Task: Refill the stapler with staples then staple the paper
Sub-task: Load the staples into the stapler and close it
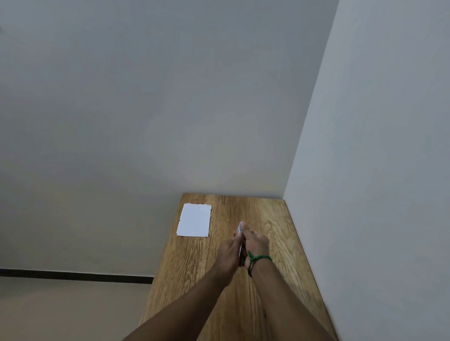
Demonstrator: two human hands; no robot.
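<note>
**Both hands closing around a small pale object above the table**

Two bare forearms are reaching forward over the wooden table [261, 302]. The left hand [228, 256] and right hand [257, 243], a green thread bracelet [257, 259] on its wrist, are gripping together a thin pale blue-white object [240, 229], too small to identify. Farther back, the paper [194, 220] is lying flat near the table's far left corner.
</note>
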